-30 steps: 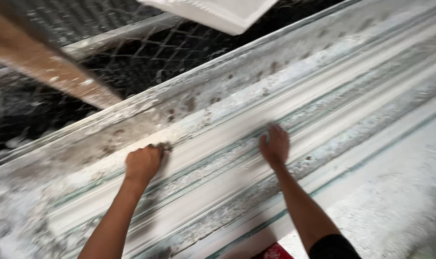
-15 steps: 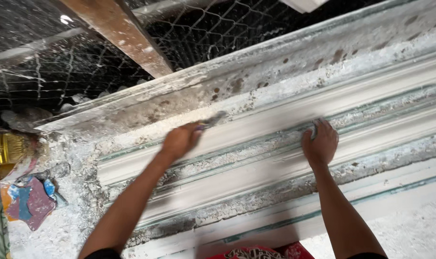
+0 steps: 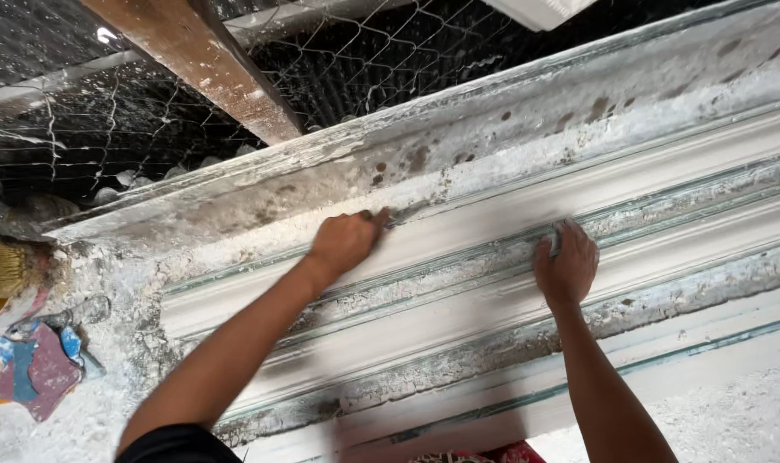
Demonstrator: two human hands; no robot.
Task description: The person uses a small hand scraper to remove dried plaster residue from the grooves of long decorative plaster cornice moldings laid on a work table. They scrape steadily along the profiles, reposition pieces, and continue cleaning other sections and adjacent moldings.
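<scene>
Two bare hands press on a long white plaster moulding [image 3: 459,257] that runs slanted across the view, with ridges and grooves along it. The left hand [image 3: 345,243] is curled shut around a small thin tool [image 3: 400,214] and holds its tip against the upper ridge of the moulding. The right hand [image 3: 566,264] lies flat on a lower ridge, fingers close together (something small may sit under the fingertips, but I cannot tell). Crumbly white plaster bits [image 3: 99,360] cover the left side. Above the moulding hangs wire mesh [image 3: 150,120], and a brown wooden beam [image 3: 201,60] crosses it
</scene>
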